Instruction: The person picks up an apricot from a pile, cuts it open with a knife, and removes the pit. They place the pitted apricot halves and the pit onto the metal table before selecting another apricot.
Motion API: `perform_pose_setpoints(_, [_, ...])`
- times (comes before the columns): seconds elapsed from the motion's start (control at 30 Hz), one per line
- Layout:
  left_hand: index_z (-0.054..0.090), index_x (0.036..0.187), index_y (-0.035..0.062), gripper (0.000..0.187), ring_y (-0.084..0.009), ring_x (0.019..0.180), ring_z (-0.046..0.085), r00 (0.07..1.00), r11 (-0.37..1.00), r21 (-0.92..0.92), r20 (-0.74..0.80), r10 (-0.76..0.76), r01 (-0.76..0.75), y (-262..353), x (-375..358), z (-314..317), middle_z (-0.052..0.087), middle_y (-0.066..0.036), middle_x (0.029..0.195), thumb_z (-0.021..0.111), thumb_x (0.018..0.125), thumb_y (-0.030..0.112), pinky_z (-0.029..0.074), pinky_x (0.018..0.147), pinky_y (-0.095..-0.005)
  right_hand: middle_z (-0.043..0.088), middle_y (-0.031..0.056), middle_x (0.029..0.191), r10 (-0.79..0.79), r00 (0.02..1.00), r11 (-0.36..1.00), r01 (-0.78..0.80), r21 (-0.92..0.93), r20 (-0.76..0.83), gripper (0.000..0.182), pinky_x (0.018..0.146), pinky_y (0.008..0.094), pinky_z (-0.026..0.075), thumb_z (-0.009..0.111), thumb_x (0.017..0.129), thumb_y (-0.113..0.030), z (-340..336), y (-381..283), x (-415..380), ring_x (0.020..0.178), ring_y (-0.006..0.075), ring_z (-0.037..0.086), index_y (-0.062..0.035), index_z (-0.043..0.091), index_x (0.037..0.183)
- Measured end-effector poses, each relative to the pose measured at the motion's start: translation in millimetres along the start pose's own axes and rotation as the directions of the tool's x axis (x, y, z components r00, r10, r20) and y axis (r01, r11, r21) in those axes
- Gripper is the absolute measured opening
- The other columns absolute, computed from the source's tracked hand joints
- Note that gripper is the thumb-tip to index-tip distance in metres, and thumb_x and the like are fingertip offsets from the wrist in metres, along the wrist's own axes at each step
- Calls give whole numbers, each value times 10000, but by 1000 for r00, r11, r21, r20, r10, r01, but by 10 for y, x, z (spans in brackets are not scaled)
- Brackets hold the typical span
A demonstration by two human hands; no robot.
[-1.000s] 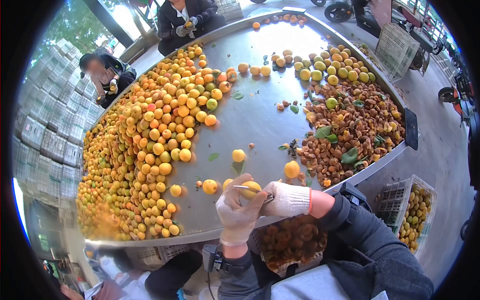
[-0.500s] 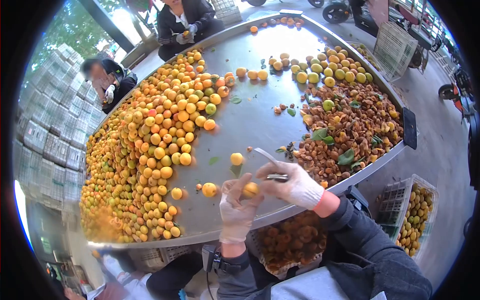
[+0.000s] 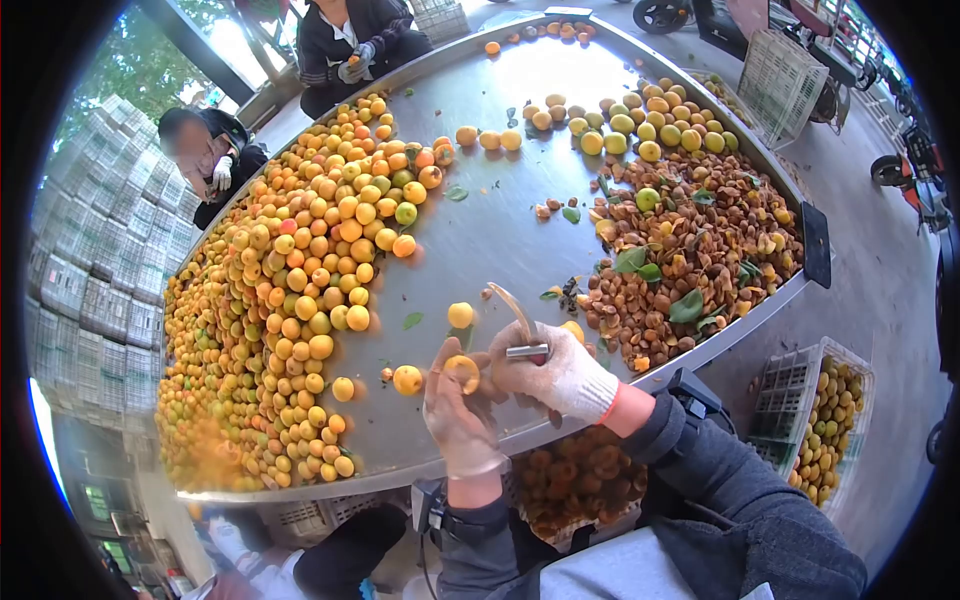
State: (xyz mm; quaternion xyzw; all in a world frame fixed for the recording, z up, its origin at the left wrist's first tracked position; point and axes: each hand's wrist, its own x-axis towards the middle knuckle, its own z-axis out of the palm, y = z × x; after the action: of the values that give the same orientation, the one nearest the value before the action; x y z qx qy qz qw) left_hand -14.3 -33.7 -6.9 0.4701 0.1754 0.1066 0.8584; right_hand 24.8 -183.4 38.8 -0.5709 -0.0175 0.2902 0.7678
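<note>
My left hand [image 3: 462,425], in a pale glove, has its thumb and fingers closed around an apricot [image 3: 462,373] at the near edge of the metal table [image 3: 470,250]. That fruit looks like a ring with a paler middle, as if cut open. Close beside it, my gloved right hand [image 3: 555,375] grips a slim curved knife [image 3: 512,304], blade pointing up and away. Just past the right knuckles shows a yellow piece of fruit [image 3: 573,330], partly hidden. Two whole apricots, one farther off [image 3: 460,315] and one to the left [image 3: 407,379], lie by my left hand.
Whole apricots form a big heap [image 3: 300,290] on the left. Brown pits and scraps [image 3: 690,260] pile up at right, below greener fruit [image 3: 670,120]. A fruit crate [image 3: 800,410] stands at my right, another [image 3: 580,480] beneath the table edge. Two people sit across the table.
My left hand and the apricot have shifted slightly left, and the fruit now shows an opened, ring-like face. A yellow piece has appeared past my right hand. The whole view has shifted a little.
</note>
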Motion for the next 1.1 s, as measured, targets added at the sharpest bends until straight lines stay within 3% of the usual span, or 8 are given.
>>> perform_pose_setpoints(0.2, [509, 1246, 30, 481, -150, 624, 568, 983, 954, -240, 79, -167, 181, 91, 55, -107, 628, -148, 963, 497, 967, 422, 465, 537, -275, 643, 100, 817, -343, 916, 538, 373, -756, 208, 185, 715, 296, 526, 654, 796, -96, -344, 213, 163, 744, 202, 654, -31, 701, 962])
perform_pose_setpoints(0.3, [514, 1230, 32, 496, -157, 622, 564, 971, 968, -82, 44, -235, 238, -29, 30, -126, 628, -141, 956, 505, 958, 446, 455, 533, -278, 569, 57, 701, -95, 963, 993, 72, -97, -253, 176, 460, 256, 437, 607, 839, -47, -177, -152, 50, 509, 145, 545, -35, 662, 1006])
perform_pose_setpoints(0.4, [525, 1216, 25, 478, -152, 619, 558, 951, 951, -71, 97, -293, 300, -154, -12, -70, 627, -133, 949, 495, 967, 432, 446, 529, -269, 484, 12, 634, -247, 834, 808, 458, 370, -494, 181, 381, 229, 333, 568, 856, -15, -114, -123, 125, 429, 101, 432, -39, 618, 1029])
perform_pose_setpoints(0.7, [556, 1176, -5, 431, -138, 623, 547, 939, 940, 33, 51, -340, 339, -305, -96, 122, 629, -101, 921, 489, 981, 374, 446, 546, -256, 510, 22, 643, -428, 728, 773, 602, 200, -536, 168, 392, 226, 327, 524, 871, 32, 19, 76, 152, 430, 90, 438, -23, 609, 1006])
perform_pose_setpoints(0.8, [577, 1153, -1, 379, -128, 603, 547, 990, 952, 306, 124, -63, 22, -376, -117, 140, 633, -85, 873, 495, 983, 328, 444, 535, -249, 560, 43, 768, -891, 418, 452, 855, -252, -180, 233, 485, 246, 372, 567, 813, 93, -29, 128, 240, 560, 124, 496, -6, 640, 1010])
perform_pose_setpoints(0.97, [599, 1086, 9, 298, -112, 530, 534, 992, 974, 205, -89, -85, 101, -443, -45, 185, 627, -72, 785, 484, 979, 263, 405, 455, -215, 586, 42, 733, -849, 509, 524, 780, -344, -141, 230, 582, 263, 463, 553, 824, 47, -15, 171, 323, 656, 136, 565, -44, 658, 1007])
perform_pose_setpoints(1.03, [602, 1064, 17, 279, -108, 512, 528, 959, 942, 191, -122, -257, 277, -357, -21, 218, 621, -67, 760, 476, 978, 250, 389, 430, -202, 555, 27, 667, -244, 823, 778, 482, 403, -514, 199, 465, 240, 390, 530, 849, 12, -54, 119, 401, 511, 114, 488, -58, 649, 993])
perform_pose_setpoints(1.1, [588, 1039, 36, 283, -108, 451, 480, 928, 931, 98, -162, -334, 352, -362, 14, 198, 596, -62, 716, 444, 980, 272, 328, 364, -203, 492, -2, 610, -162, 817, 731, 476, 489, -553, 174, 388, 233, 296, 520, 870, -22, -92, 148, 522, 419, 91, 392, -70, 621, 1003])
